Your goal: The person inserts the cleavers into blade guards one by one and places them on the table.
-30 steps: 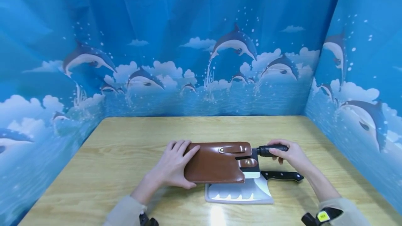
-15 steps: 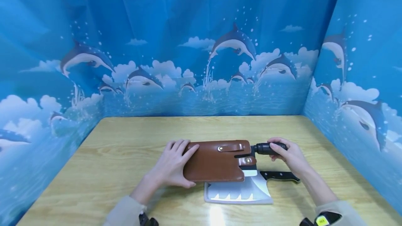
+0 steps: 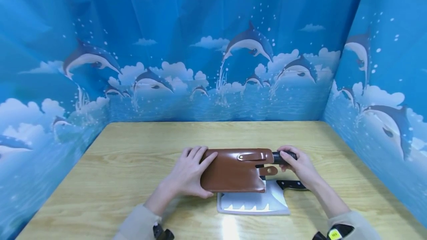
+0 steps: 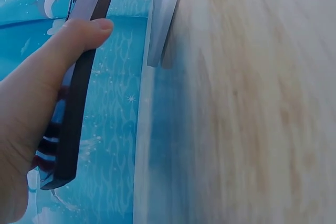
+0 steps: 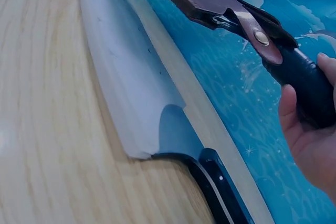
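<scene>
My left hand (image 3: 191,173) grips the closed end of a brown leather sheath (image 3: 230,177), its thumb on the lower edge. In the left wrist view that thumb presses the sheath's dark edge. The blade of a cleaver sits almost wholly inside the sheath, with a narrow bit showing at the mouth. My right hand (image 3: 298,166) pinches the cleaver's black handle (image 5: 310,87) between thumb and fingers. A snap strap (image 3: 268,170) sticks out past the sheath's mouth, unfastened at its tip. Sheath and cleaver are held above the table.
A second cleaver (image 3: 253,203) with a broad silver blade lies flat on the wooden table (image 3: 133,151), partly under the sheath. Its black riveted handle (image 3: 291,184) points right, below my right hand. A blue dolphin-print curtain (image 3: 186,47) surrounds the table's back and sides.
My right hand has moved left, sliding the cleaver deeper into the sheath, so less blade shows at the mouth. My left hand and the sheath have shifted slightly right.
</scene>
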Demonstrator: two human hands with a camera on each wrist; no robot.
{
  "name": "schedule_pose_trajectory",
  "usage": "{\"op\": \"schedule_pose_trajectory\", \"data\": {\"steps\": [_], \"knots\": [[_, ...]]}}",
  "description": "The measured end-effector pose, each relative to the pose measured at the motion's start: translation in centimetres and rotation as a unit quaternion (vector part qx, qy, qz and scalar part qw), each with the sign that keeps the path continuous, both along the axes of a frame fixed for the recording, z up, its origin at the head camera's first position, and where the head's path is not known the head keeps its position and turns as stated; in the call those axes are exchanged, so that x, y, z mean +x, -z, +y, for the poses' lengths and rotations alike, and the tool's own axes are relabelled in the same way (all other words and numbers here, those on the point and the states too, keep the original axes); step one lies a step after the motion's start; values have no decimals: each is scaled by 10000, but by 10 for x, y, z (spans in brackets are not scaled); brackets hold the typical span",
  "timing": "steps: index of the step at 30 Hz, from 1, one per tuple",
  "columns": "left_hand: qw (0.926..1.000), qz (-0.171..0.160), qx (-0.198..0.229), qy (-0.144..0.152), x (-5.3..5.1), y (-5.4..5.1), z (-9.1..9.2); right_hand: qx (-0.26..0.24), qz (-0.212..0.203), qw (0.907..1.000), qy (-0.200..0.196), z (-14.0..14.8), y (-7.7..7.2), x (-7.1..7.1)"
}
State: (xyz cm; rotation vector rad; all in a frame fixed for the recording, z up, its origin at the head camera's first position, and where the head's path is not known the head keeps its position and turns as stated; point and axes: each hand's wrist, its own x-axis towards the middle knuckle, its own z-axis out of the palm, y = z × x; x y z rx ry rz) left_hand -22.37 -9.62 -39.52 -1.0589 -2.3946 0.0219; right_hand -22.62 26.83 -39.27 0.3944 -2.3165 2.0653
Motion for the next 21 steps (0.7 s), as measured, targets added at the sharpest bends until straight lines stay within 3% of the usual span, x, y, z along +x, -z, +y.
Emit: {"op": "schedule_pose_trajectory", "data": {"steps": [6, 11, 16, 21], "knots": [[10000, -17, 57, 14, 3, 2, -2, 485, 174, 9971, -558, 6, 1, 1], [9998, 35, 213, -9, 4, 2, -4, 61, 18, 9958, -910, 11, -3, 2], [9993, 164, 321, -37, 2, 0, -6, -377, -69, 9963, -768, 10, -6, 1], [9992, 191, 352, 23, 2, 1, -8, 265, -56, 9991, -335, 8, -6, 0]]}}
